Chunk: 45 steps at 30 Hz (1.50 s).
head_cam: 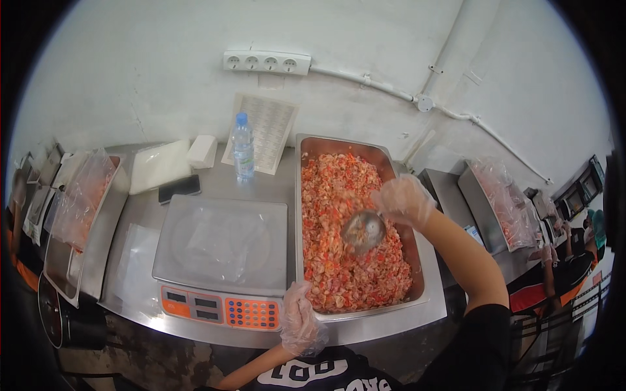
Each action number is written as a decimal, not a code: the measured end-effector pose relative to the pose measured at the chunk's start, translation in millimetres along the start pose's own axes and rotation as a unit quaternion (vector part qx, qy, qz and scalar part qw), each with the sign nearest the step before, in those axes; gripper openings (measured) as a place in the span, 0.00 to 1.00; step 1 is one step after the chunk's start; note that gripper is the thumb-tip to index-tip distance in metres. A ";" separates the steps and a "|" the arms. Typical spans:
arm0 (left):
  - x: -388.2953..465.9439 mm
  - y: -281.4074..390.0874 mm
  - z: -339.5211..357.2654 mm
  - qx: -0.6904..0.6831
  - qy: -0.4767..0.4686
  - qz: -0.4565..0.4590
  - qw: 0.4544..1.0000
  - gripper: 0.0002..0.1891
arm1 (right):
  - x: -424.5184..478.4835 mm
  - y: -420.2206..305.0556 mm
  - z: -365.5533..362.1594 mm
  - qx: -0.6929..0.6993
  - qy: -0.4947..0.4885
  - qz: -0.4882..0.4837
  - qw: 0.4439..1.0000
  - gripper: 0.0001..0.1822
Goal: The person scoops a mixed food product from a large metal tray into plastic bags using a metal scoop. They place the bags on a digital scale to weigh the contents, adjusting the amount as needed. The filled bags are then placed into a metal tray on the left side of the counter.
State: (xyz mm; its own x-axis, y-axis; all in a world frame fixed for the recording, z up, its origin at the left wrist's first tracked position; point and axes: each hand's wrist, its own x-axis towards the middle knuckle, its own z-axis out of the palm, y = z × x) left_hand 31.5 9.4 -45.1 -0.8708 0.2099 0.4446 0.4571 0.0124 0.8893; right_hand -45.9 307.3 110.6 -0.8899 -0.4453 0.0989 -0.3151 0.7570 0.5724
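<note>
A deep steel pan (299,215) holds a large heap of chopped reddish-orange and pale food (337,195). Over the heap, my gloved right hand (406,200) grips a metal ladle, whose slightly blurred bowl (363,230) touches or hovers just above the food. My gloved left hand (301,317) is at the pan's near left corner, beside the scale's keypad; its fingers look curled, and whether they hold the rim cannot be told. Left of the pan stands a digital scale (220,244) with a clear plastic sheet or bag on its platform.
Behind the scale are a water bottle (243,149), a printed sheet (274,122), a dark phone (179,189) and a stack of white sheets (161,166). Pans with plastic-covered food stand left (110,205) and right (481,210). Co-workers (567,264) are at far right.
</note>
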 end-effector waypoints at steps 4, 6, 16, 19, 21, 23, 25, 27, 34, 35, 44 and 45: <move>6.4 10.2 -5.2 0.011 -0.024 0.006 1.000 0.13 | 9.7 16.0 -20.0 -0.031 -0.036 0.029 0.998 0.07; 6.3 8.4 -5.2 0.008 -0.022 0.009 1.000 0.13 | 2.4 18.2 -47.1 -0.061 -0.076 0.073 0.993 0.09; 2.4 -7.9 1.4 -0.021 0.021 0.027 0.999 0.11 | -53.9 -85.3 -63.2 -0.016 -0.403 0.163 0.900 0.11; -3.8 -10.3 6.8 -0.024 0.046 0.016 0.999 0.10 | -87.1 -67.7 -45.9 0.118 -0.447 0.155 0.873 0.11; -3.9 -12.2 14.8 -0.036 0.076 0.008 0.996 0.08 | -107.2 -58.0 -44.2 0.109 -0.415 0.097 0.898 0.07; -5.6 -14.5 16.7 -0.048 0.101 0.002 0.994 0.07 | -124.2 -65.2 -44.3 0.145 -0.356 0.096 0.918 0.06; 0.0 -10.4 17.2 -0.050 0.113 0.017 0.992 0.09 | -141.1 -81.4 -32.5 0.146 -0.379 0.108 0.908 0.06; -3.6 -11.0 16.6 -0.061 0.120 0.021 0.991 0.09 | -149.9 -93.8 -25.4 0.267 -0.354 0.120 0.888 0.13; -7.4 -17.1 19.1 -0.078 0.124 0.041 0.988 0.10 | -90.2 -130.5 19.1 0.328 -0.344 0.283 0.833 0.14; -8.3 -17.9 19.6 -0.082 0.123 0.041 0.988 0.10 | -87.8 -131.7 24.9 0.329 -0.351 0.298 0.825 0.14; -13.2 -28.8 18.0 -0.108 0.082 0.038 0.990 0.15 | -68.8 -7.9 3.2 0.264 -0.284 0.297 0.872 0.16; -24.6 -40.7 19.3 -0.147 0.055 0.001 0.988 0.17 | -64.8 14.5 8.7 0.136 -0.363 0.257 0.885 0.20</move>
State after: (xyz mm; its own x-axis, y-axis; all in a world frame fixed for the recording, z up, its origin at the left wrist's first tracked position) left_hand 37.8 22.6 -94.3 -0.8916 0.1015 0.4413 0.4011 -0.2752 0.8737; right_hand 4.4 351.3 105.4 -0.8852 0.3416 -0.3159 0.2137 0.9016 0.3760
